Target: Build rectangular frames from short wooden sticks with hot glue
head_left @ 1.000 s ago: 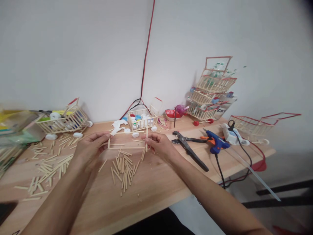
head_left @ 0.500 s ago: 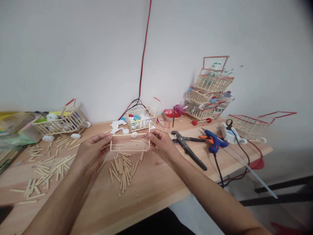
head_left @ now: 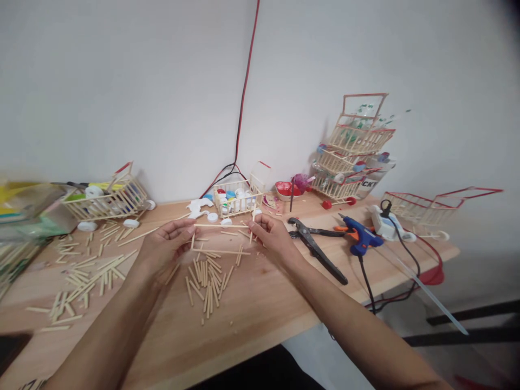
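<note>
Between my two hands is a rectangular frame of thin wooden sticks (head_left: 221,225), raised over the table. My left hand (head_left: 173,241) pinches its left upper corner with thumb and fingers. At the other end, my right hand (head_left: 266,234) grips the right upright stick near the top. The lower stick of the frame runs roughly level, its right end close to the upright. Below it lies a loose pile of short cut sticks (head_left: 209,281). Just behind the frame stands a small stick-built cart (head_left: 238,201) filled with bottle caps.
To the right lie black pliers (head_left: 319,250), a blue glue gun (head_left: 359,235) with its cord, and a white power strip (head_left: 388,223). Stacked stick carts (head_left: 357,141) stand at the back right. Another loaded cart (head_left: 108,200) and scattered sticks (head_left: 87,276) are on the left.
The whole scene sits slightly further right in the view. Both hands still hold the stick frame. Its lower stick now reaches up to the right upright in the picture, where a gap showed before.
</note>
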{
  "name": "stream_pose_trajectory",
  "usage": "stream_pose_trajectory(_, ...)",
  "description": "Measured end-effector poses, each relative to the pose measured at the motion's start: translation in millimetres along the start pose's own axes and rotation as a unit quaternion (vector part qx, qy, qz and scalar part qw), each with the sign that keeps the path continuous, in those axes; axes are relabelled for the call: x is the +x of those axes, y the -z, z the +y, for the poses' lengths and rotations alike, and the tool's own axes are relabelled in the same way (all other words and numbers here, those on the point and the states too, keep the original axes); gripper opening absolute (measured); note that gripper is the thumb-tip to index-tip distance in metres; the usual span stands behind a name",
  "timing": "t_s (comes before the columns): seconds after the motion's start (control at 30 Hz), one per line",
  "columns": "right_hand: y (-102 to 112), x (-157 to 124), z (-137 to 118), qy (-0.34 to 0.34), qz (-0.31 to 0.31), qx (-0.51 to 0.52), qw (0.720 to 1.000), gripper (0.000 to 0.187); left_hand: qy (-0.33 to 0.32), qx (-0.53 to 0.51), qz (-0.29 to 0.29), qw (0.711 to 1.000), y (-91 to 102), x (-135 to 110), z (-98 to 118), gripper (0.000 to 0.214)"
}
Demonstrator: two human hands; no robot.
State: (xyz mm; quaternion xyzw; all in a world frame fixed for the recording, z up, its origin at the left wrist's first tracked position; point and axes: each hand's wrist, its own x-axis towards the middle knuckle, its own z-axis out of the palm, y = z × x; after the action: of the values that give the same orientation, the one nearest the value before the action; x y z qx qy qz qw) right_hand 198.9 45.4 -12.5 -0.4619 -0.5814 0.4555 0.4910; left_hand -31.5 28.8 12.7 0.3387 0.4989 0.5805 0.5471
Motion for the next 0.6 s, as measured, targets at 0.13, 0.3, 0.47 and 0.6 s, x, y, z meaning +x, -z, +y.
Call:
stream_pose_trajectory(0.13, 0.5, -0.2, -2.0, -0.001, 0.007, -0.014, 1.000, 0.031, 0.001, 0.020, -0.014, 1.000, 2.1, 0.9, -0.9, 0.044)
stream_pose_trajectory(0.3, 1.7, 0.2, -2.3, -0.008, 0.018, -0.014, 1.000, 0.029, 0.011, 0.041, -0.032, 0.999, 1.4, -0.7, -0.2, 0.042)
stream_pose_trajectory(0.47, 2.9, 1.2, 2.2, -0.012, 0.013, -0.021, 1.000, 0.029, 0.041, 0.043, -0.046, 0.997, 2.6, -1.5, -0.1, 0.042)
stream_pose_trajectory(0.6, 3.1, 2.2, 4.7, -0.015, 0.012, -0.016, 1.000, 0.030, 0.051, 0.044, -0.072, 0.995, 3.4, 0.0, -1.9, 0.037)
